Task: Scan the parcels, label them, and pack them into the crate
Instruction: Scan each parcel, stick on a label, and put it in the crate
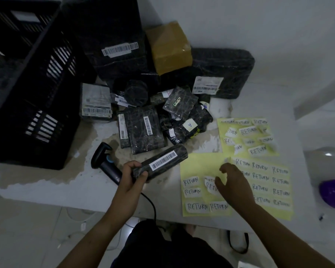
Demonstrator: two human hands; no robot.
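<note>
A black slatted crate (33,89) stands at the desk's (46,182) left end; just right of it, near the front edge, a corded barcode scanner (106,163) lies on the desk; beside that the left hand (132,175) grips one end of a long black-wrapped parcel (162,161), barcode label facing up; behind, toward the back edge, sits a heap of wrapped parcels (153,113) with a brown box (168,47) on top; further right the right hand (234,182) hangs over yellow sheets of RETURN labels (263,182), fingers loosely spread and grasping nothing; a purple object (333,192) lies by the right edge.
</note>
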